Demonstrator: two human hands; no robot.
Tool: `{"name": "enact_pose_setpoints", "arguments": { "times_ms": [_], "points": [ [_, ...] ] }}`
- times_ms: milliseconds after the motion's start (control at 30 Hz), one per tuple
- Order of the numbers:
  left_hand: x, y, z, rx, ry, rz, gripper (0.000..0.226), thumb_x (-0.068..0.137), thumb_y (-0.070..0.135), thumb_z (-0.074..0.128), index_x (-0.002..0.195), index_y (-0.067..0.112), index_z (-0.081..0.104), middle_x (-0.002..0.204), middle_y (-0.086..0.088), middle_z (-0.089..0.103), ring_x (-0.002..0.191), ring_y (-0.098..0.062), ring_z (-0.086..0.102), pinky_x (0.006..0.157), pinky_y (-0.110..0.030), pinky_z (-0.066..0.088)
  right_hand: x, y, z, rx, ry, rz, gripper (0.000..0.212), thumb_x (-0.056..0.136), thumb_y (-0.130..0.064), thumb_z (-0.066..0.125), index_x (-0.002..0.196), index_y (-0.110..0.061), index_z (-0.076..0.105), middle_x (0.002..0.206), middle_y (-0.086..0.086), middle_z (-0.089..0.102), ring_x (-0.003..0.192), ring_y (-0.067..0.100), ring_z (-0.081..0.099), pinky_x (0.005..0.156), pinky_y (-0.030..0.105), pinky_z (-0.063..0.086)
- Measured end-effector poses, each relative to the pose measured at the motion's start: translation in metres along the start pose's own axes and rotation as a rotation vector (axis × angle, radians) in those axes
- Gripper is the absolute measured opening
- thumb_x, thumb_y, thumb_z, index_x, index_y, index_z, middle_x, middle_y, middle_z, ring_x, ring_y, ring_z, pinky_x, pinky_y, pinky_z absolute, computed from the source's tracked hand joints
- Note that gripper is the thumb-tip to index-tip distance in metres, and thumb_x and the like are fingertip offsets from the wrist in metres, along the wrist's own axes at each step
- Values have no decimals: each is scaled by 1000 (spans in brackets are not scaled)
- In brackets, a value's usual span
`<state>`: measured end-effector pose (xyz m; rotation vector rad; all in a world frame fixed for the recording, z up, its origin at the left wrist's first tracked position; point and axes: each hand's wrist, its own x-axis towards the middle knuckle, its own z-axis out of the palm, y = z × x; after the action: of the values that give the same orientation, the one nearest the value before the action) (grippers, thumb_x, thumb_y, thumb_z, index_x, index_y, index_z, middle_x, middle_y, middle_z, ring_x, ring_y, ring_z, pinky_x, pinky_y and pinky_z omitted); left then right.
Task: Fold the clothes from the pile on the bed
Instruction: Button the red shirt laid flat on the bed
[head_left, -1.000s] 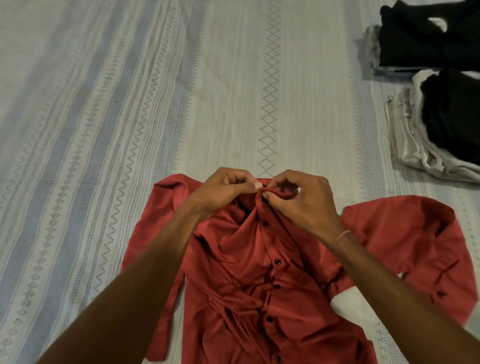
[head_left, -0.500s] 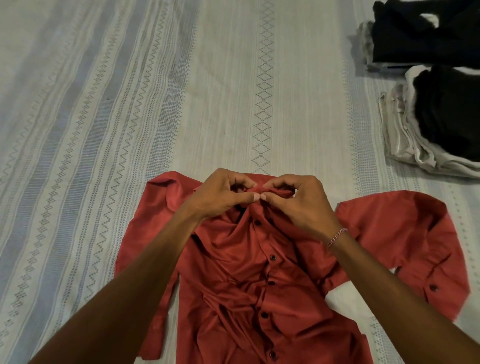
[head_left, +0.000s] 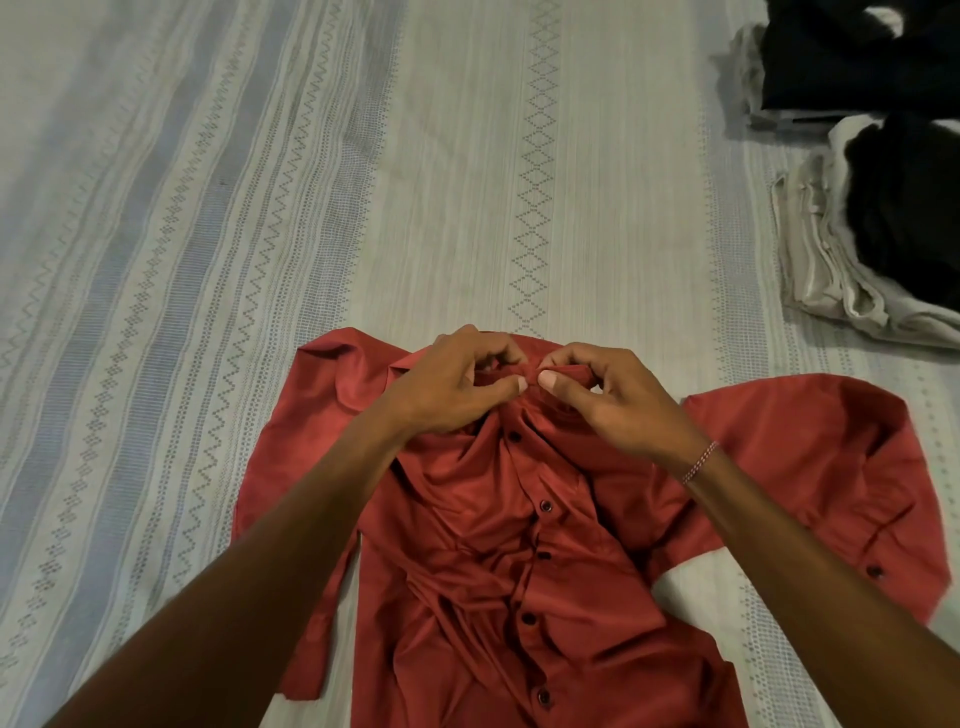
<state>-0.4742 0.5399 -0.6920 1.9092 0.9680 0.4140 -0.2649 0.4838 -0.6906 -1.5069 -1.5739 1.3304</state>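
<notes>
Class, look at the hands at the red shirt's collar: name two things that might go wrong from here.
1. Both hands, left hand and right hand, pinch the collar; the top button may slip out.
2. The shirt lies bunched, its sleeve crumpled, so folding now would likely set creases.

Left hand (head_left: 457, 384), right hand (head_left: 613, 400) pinch collar of red shirt (head_left: 519, 545) on bed (head_left: 467, 182); folded clothes (head_left: 841, 260) far right.

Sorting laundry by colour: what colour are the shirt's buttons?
Dark, nearly black buttons on the red shirt; head view.
</notes>
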Motion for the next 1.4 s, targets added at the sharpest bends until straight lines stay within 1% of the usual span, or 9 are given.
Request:
{"name": "enact_pose_setpoints", "arguments": {
  "times_ms": [133,300,500,667,733,933,1067,1167,1400],
  "points": [
    [1,-1,-2,-97,9,-27,10,91,15,72,100,11,70,86,5,70,78,-13,64,75,-31,52,1,1,-1,-15,-28,-8,11,101,-23,60,93,-24,67,75,-13,64,65,2,55,66,17,43],
    [1,0,-6,-176,18,-56,21,84,12,80,103,7,72,95,0,73,86,-9,67,81,-26,53,1,6,1,-139,-67,-66,13,103,-30,53,93,-29,60,70,-4,55,60,29,44,56,43,38],
    [3,5,-10,-112,-34,-18,17,84,10,80,100,5,75,88,4,73,82,1,66,77,-10,46,4,4,2,-157,-82,-103,16,104,-23,52,89,-24,59,71,-14,53,62,4,43,59,28,37],
    [2,6,-13,-164,-68,-44,11,91,8,73,100,2,74,86,-7,74,73,-6,66,74,-14,50,6,7,3,-176,-36,-126,13,103,-28,55,93,-21,61,72,0,59,60,24,50,57,39,40],
    [2,6,-14,-203,-93,-60,10,93,7,70,101,1,74,85,-4,74,72,-9,69,72,-18,52,6,8,4,-178,15,-169,10,101,-29,61,97,-20,64,70,-3,62,55,18,52,54,35,42],
    [6,5,-20,-243,-157,-113,12,94,7,69,104,5,75,86,2,75,78,-15,71,76,-25,54,-1,8,12,-278,205,-251,8,97,-33,66,104,-29,69,96,-19,71,82,7,67,94,37,44],
    [7,8,-24,-210,-194,-122,10,94,8,68,101,5,75,84,4,74,78,-13,68,77,-22,52,-2,5,16,-207,229,-245,12,97,-30,68,103,-22,73,94,-16,73,79,12,70,84,39,52],
    [7,10,-24,-173,-185,-114,10,96,10,65,97,4,73,79,-5,71,74,-22,67,76,-30,53,-1,3,14,-105,193,-176,11,97,-25,66,99,-17,74,86,-12,73,75,10,69,70,24,52],
    [8,11,-16,-111,-129,-70,8,95,11,68,97,7,73,80,-3,71,77,-30,63,74,-37,50,-4,1,10,60,44,-82,12,101,-21,59,96,-17,69,88,0,69,84,20,64,78,25,48]
  ]
}}
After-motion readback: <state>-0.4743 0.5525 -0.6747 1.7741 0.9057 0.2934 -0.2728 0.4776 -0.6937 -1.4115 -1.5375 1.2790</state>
